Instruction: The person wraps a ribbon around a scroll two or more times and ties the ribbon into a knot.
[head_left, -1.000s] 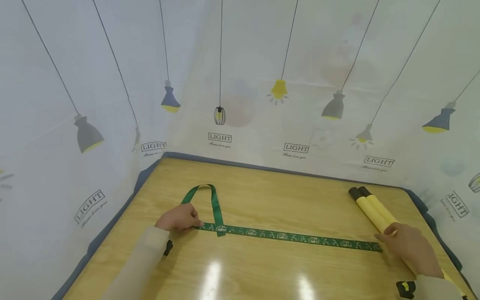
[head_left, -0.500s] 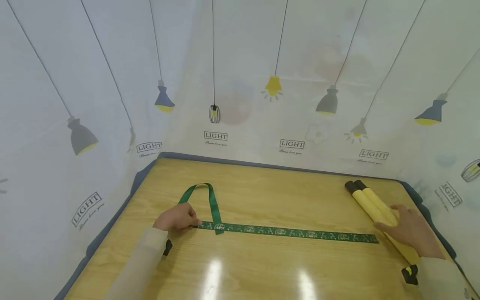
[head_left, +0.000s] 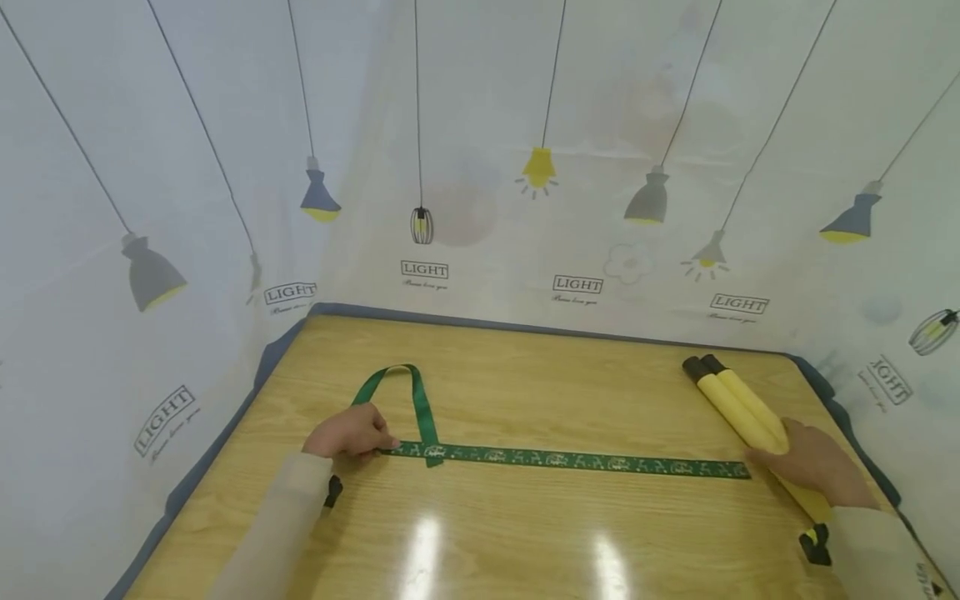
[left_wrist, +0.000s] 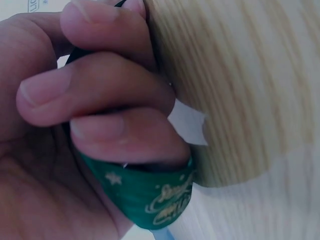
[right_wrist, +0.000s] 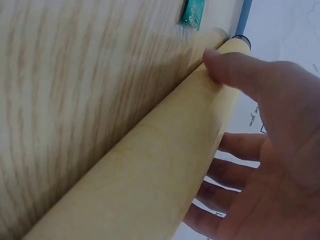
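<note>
A green ribbon [head_left: 555,460] printed with pale reindeer and lettering lies in a long straight strip across the table. At its left end my left hand [head_left: 351,431] grips it, with a plain green loop [head_left: 420,404] rising behind and crossing the strip. In the left wrist view the curled fingers [left_wrist: 120,130] hold the ribbon [left_wrist: 160,195] against the palm. To the right, two yellow tubes [head_left: 738,404] with black ends lie side by side. My right hand [head_left: 817,462] holds the nearer part of them, thumb [right_wrist: 225,67] on top of the yellow tube [right_wrist: 135,155] and fingers behind it.
The wooden table [head_left: 525,533] has a blue-grey edge [head_left: 525,325] along its back and sides. White curtains [head_left: 480,125] printed with lamps stand close behind and on both sides. Black wrist gear [head_left: 815,543] sits under the right sleeve.
My right hand has let go of the ribbon's right end, moved onto the yellow tubes and closed round them. The left hand keeps its grip. The head view has shifted slightly.
</note>
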